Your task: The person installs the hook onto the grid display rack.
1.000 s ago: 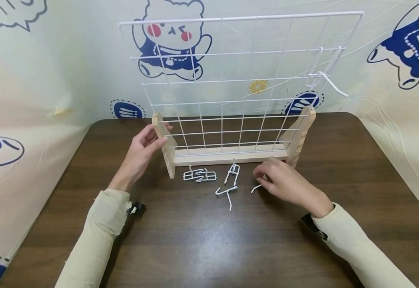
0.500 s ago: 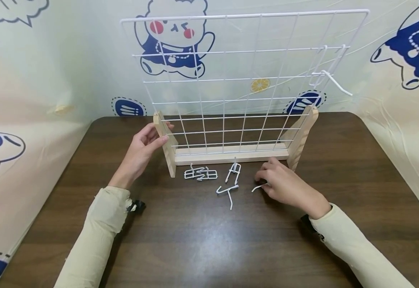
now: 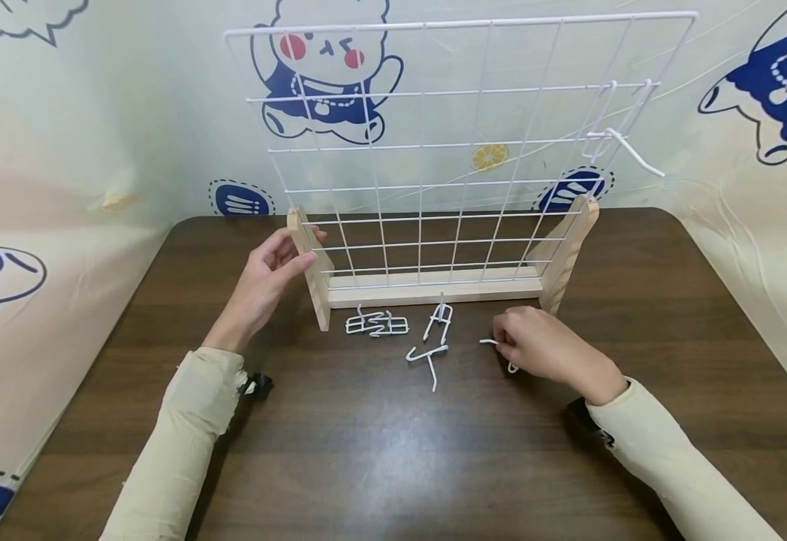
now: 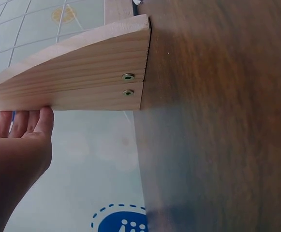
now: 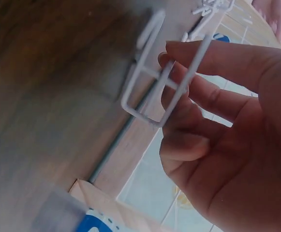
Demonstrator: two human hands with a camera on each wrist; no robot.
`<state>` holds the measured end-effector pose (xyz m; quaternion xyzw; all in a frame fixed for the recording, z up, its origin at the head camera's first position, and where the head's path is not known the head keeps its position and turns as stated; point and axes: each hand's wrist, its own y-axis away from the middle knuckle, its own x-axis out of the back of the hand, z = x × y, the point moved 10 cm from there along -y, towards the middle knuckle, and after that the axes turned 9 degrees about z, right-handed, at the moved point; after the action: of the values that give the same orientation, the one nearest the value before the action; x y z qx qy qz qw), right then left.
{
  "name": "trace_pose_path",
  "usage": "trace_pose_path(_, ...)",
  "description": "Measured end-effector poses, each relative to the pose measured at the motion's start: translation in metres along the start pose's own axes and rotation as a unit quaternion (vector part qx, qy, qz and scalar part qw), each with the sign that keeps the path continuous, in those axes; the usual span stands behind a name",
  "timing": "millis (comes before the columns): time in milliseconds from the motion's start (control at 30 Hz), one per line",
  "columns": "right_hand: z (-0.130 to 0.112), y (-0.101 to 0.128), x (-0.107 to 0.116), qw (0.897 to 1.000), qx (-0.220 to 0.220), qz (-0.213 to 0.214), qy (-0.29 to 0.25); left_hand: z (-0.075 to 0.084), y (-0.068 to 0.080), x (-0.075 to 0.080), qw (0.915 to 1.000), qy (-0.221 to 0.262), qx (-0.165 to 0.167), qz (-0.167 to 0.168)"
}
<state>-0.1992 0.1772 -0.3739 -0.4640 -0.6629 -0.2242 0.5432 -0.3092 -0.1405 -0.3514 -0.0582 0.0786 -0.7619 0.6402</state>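
Pinching a white wire hook [image 3: 498,344] now, your right hand [image 3: 545,347] has closed its fingertips on it where a second ago they only hovered over it on the table; the wrist view shows the hook [image 5: 167,67] gripped between thumb and fingers [image 5: 213,58], its looped end free above the wood. From the head view it looks barely lifted, low over the table just in front of the rack's right foot. So the pick looks made, and this hook is in hand rather than lying loose.

Your left hand [image 3: 265,278] has not moved: fingers nearly straight, pressed flat on the outer face of the left wooden foot [image 3: 309,263], thumb on the near edge, steadying the rack. Wrist view agrees: fingertips [image 4: 24,123] lie along the foot's lower edge [image 4: 82,72], not wrapped round it.

The white wire grid [image 3: 447,150] stands upright in the wooden base [image 3: 434,289]. One hook already hangs [image 3: 619,128] at the upper right of the grid. Three more loose pieces lie on the table in front of the base: a flat cluster [image 3: 376,324], one leaning piece [image 3: 438,323], one lying hook [image 3: 427,359].

Surface is a dark brown wood-grain table [image 3: 393,451], rounded corners. Behind and on both sides hangs a pale cloth backdrop [image 3: 96,135] printed with blue-and-white cartoon animals and small lemon slices. Both sleeves are cream.
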Motion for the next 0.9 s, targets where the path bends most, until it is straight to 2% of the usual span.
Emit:
trace_pose_path(200, 0.016, 0.001, -0.004, 0.993, -0.057, -0.048, -0.095, -0.002, 0.0, 0.002, 1.0, 0.0, -0.003, -0.001)
trace_pose_path(367, 0.025, 0.003, -0.009, 0.976, -0.093, -0.087, -0.178, -0.003, 0.0, 0.002, 1.0, 0.003, -0.003, -0.001)
trace_pose_path(500, 0.028, 0.005, -0.011, 0.966, -0.109, -0.098, -0.212, -0.003, 0.0, 0.002, 1.0, 0.0, -0.001, 0.0)
trace_pose_path(633, 0.03, 0.005, -0.008, 0.968, -0.106, -0.089, -0.21, -0.003, 0.0, 0.001, 1.0, -0.005, -0.001, 0.0)
trace_pose_path(900, 0.03, 0.003, 0.009, 0.983, -0.082, -0.056, -0.152, -0.002, -0.001, 0.0, 1.0, 0.003, -0.006, -0.001)
